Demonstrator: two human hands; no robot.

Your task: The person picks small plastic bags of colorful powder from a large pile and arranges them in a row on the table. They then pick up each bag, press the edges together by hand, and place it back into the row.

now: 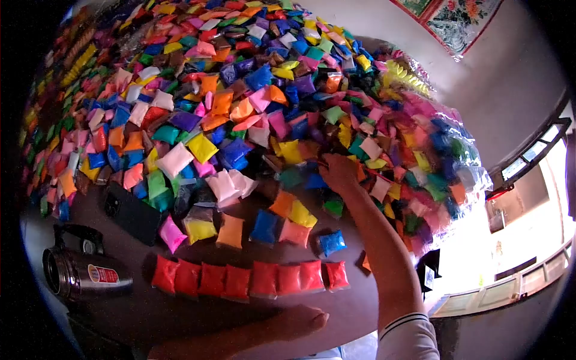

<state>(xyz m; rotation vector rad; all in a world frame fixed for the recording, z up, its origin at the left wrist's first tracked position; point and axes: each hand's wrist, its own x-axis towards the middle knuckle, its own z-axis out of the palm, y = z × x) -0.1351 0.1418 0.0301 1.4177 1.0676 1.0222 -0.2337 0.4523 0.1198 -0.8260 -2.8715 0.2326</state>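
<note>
My right hand [339,172] reaches into the near side of a large heap of small coloured packets [240,111]. Its fingers touch the packets beside a blue packet [315,181], and the fingertips are partly hidden. Low in the view, my left hand [306,318] rests near the table's front edge, fingers curled in, with nothing visible in it. Between that hand and the heap lies a row of several red packets [264,279], side by side. Just behind the row are a blue packet [332,242], a pink-red packet [294,233] and an orange packet [230,231].
A steel jug with a black handle [84,270] lies at the left, near a dark phone [135,213] by the heap's edge. Clear plastic bags of packets [456,162] bulge at the right. The brown table [240,315] shows in front of the red row.
</note>
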